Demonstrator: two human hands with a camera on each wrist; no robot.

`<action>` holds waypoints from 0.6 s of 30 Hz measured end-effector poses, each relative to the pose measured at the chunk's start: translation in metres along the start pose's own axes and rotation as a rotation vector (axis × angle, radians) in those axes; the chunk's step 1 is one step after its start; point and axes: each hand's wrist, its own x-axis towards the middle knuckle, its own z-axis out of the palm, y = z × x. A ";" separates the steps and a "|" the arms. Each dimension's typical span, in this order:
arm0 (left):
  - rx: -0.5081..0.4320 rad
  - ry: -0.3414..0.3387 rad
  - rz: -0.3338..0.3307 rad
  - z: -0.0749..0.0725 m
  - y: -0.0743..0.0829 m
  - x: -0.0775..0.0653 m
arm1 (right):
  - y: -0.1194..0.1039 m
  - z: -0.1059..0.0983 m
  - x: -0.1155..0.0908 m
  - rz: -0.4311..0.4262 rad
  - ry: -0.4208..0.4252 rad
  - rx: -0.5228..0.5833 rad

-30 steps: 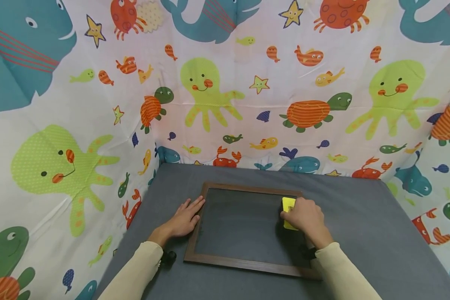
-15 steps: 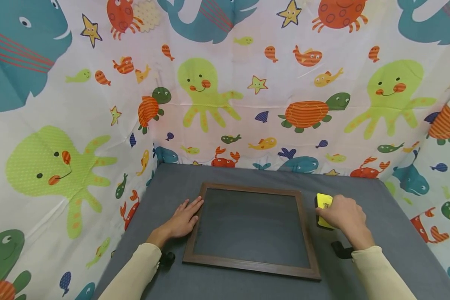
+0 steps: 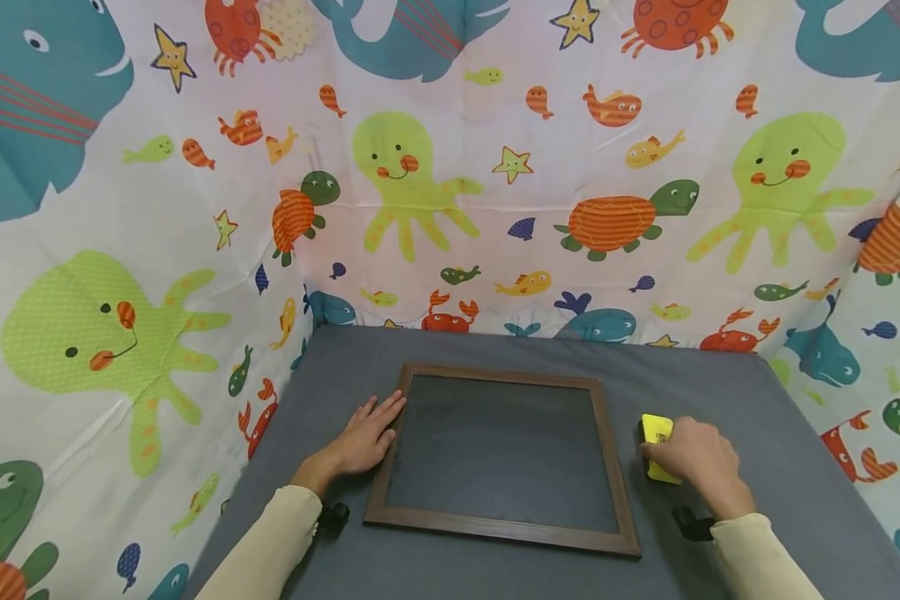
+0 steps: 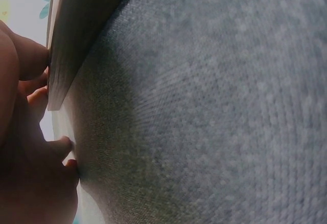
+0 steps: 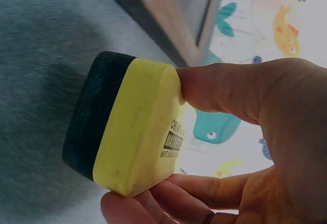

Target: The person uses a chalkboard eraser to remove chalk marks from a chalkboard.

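Observation:
A blackboard (image 3: 502, 454) in a brown wooden frame lies flat on the grey cloth. My left hand (image 3: 362, 437) rests at its left edge, fingers stretched out and touching the frame; in the left wrist view the fingers meet the frame's side (image 4: 64, 55). To the right of the board, my right hand (image 3: 697, 458) grips a yellow board eraser (image 3: 656, 446) with a dark felt base. In the right wrist view the thumb and fingers pinch the eraser (image 5: 140, 124) from opposite sides, its felt turned toward the cloth.
Grey cloth (image 3: 450, 575) covers the table. Behind and on both sides hangs a white curtain (image 3: 487, 250) printed with sea animals. A black strap piece (image 3: 692, 523) sits under the right wrist, another black piece (image 3: 333, 518) by the left.
My right hand has carried the eraser off the blackboard's right side to the right, then slightly toward me. My left hand has stayed at the frame's left edge.

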 end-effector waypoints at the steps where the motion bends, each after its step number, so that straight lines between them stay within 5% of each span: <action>1: -0.004 0.003 0.000 0.000 0.000 -0.001 | 0.001 0.002 0.001 0.001 -0.007 0.001; 8: -0.008 -0.005 0.006 -0.001 0.001 -0.003 | 0.005 0.018 0.002 0.025 -0.046 0.000; 18: 0.007 -0.011 0.001 -0.001 0.001 -0.003 | 0.002 0.016 0.000 0.035 -0.054 -0.003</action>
